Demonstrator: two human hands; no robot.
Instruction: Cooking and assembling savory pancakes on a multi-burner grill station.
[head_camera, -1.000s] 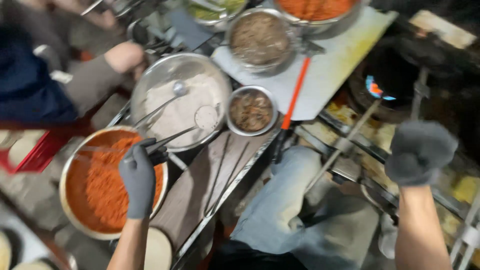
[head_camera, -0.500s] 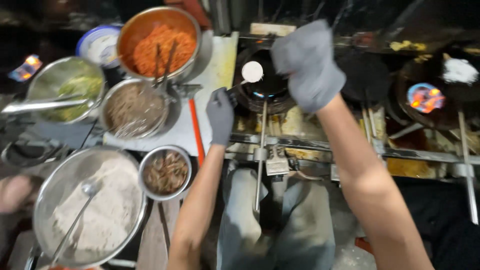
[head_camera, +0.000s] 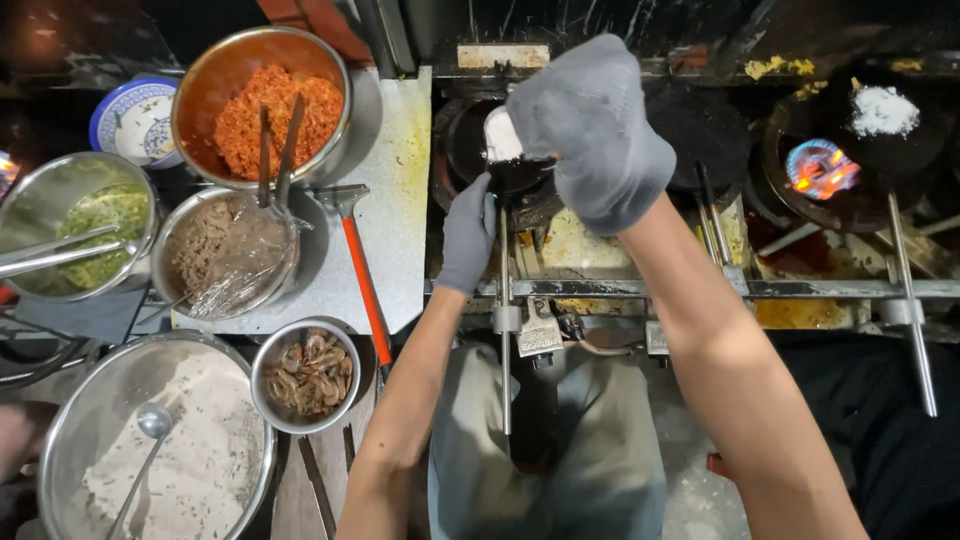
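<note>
My left hand (head_camera: 468, 235), in a grey glove, is closed against the long metal handle (head_camera: 505, 330) of a small black pan (head_camera: 515, 175) on the stove burner. My right hand (head_camera: 592, 130), also in a grey glove, hovers over that pan with its back to the camera and its fingers curled down and hidden. A white lump (head_camera: 497, 135) shows at the hand's left edge above the pan. Whether the hand holds it is unclear.
Left of the stove stand metal bowls: orange shreds with chopsticks (head_camera: 265, 110), green filling (head_camera: 95, 215), brown mince under plastic wrap (head_camera: 225, 245), small shrimp (head_camera: 305, 372), white batter with a ladle (head_camera: 165, 455). An orange-handled scraper (head_camera: 362, 285) lies on the board. A flame (head_camera: 820, 168) burns at right.
The view swung from the bowls to the stove. My left hand left the orange shreds and came to the pan handle. My right hand dropped over the small pan, hiding the white batter.
</note>
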